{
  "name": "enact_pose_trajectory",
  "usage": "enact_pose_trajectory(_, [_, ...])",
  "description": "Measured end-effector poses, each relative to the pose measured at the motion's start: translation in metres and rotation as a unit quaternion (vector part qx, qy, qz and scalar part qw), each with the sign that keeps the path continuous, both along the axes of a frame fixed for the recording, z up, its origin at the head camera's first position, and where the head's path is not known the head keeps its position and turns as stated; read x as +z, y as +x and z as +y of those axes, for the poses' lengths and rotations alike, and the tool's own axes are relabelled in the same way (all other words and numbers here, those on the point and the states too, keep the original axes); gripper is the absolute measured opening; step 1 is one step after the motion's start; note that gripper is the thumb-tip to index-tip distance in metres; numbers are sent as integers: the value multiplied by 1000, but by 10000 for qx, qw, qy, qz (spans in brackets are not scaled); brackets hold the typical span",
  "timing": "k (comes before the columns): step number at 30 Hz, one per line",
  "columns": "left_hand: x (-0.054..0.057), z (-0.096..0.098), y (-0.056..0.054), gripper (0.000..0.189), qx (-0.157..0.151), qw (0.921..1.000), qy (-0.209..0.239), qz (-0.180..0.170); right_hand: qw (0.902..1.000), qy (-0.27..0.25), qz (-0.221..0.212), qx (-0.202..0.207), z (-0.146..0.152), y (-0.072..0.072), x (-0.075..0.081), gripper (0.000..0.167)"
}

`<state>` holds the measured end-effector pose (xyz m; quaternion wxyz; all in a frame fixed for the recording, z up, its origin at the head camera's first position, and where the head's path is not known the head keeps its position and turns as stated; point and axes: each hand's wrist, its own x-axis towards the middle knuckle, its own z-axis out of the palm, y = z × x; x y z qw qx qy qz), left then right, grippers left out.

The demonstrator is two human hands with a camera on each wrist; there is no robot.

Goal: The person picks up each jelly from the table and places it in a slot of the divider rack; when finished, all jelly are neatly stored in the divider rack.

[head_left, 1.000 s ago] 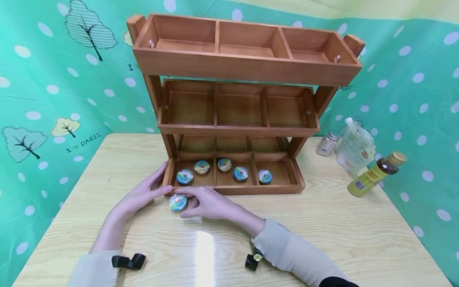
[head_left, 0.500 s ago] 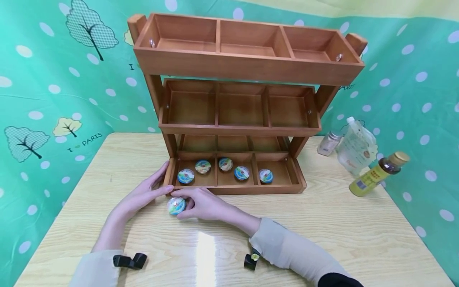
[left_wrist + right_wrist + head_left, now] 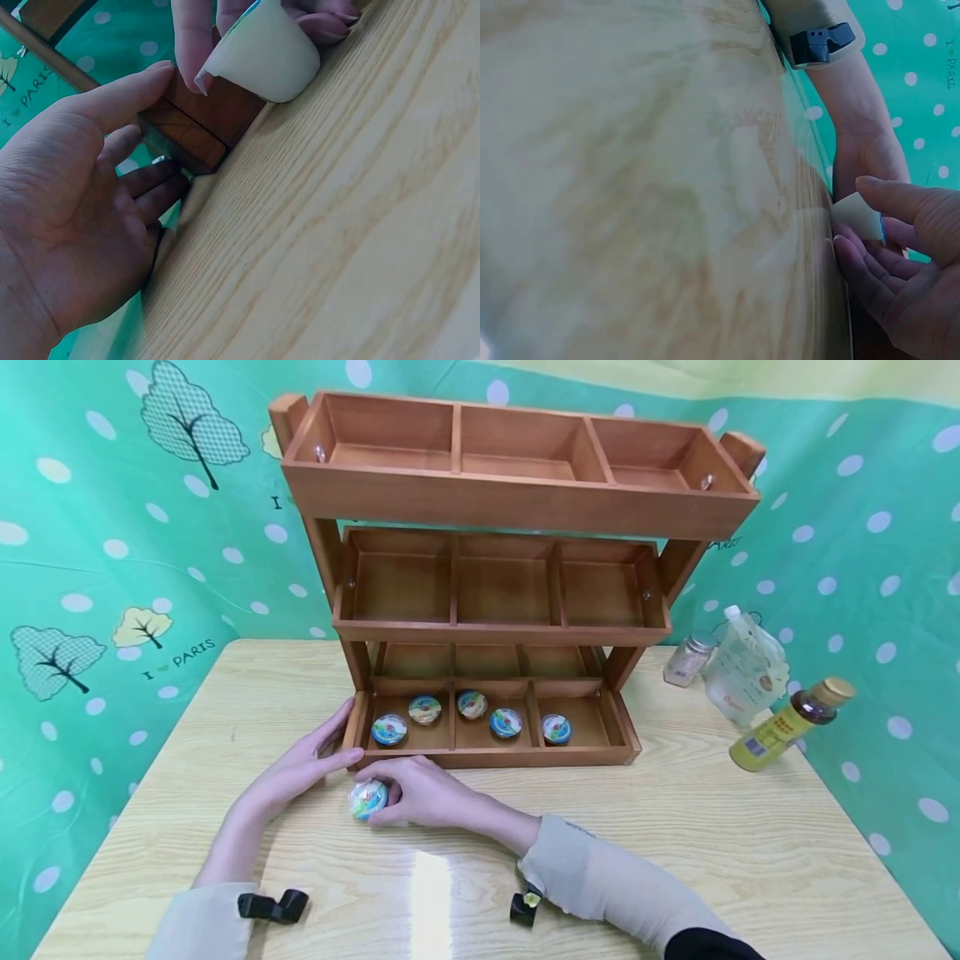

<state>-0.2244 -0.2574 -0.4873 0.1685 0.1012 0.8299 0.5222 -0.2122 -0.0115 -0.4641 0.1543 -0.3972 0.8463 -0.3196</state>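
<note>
In the head view my right hand [image 3: 431,793] holds a small jelly cup [image 3: 367,800] with a printed blue and white lid, just in front of the rack's left corner. The left wrist view shows the pale side of this jelly cup [image 3: 270,56], tilted and low over the table. Thumb and fingers grip it from two sides in the right wrist view. My left hand [image 3: 303,766] rests against the left end of the brown wooden rack [image 3: 540,758], thumb at its front corner. Several similar cups [image 3: 389,729] lie in the bottom tier's three compartments.
Above the bottom tier, the rack carries a middle tier [image 3: 498,632] and a top tier [image 3: 517,502], each split into three compartments. On the right of the table [image 3: 675,827] stand a shaker jar [image 3: 686,660], a spouted pouch [image 3: 745,668] and a gold-capped bottle [image 3: 783,727].
My right hand and the jelly cup have shifted slightly toward me and left, with the fingers closing further around the cup. The left hand stays against the rack.
</note>
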Motion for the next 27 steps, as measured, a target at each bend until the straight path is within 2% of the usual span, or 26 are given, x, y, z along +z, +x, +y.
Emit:
enact_pose_trajectory(4, [0, 1, 0, 81, 28, 10000, -15, -36, 9999, -62, 66, 55, 4, 1, -1, 55])
enact_pose_trajectory(8, [1, 1, 0, 82, 60, 9999, -81, -45, 9999, -133, -65, 23, 13, 3, 0, 53])
enact_pose_trajectory(18, [2, 0, 0, 85, 117, 9999, -101, -58, 9953, -688, -669, -127, 55, 7, 8, 52])
enact_pose_trajectory(22, [0, 0, 0, 85, 123, 9998, -118, -33, 9910, -840, -1005, -284, 75, 8, 13, 50])
enact_pose_trajectory(27, [-1, 1, -1, 83, 108, 9999, -52, -41, 9867, -981, -1173, -551, 105, 9, 21, 49])
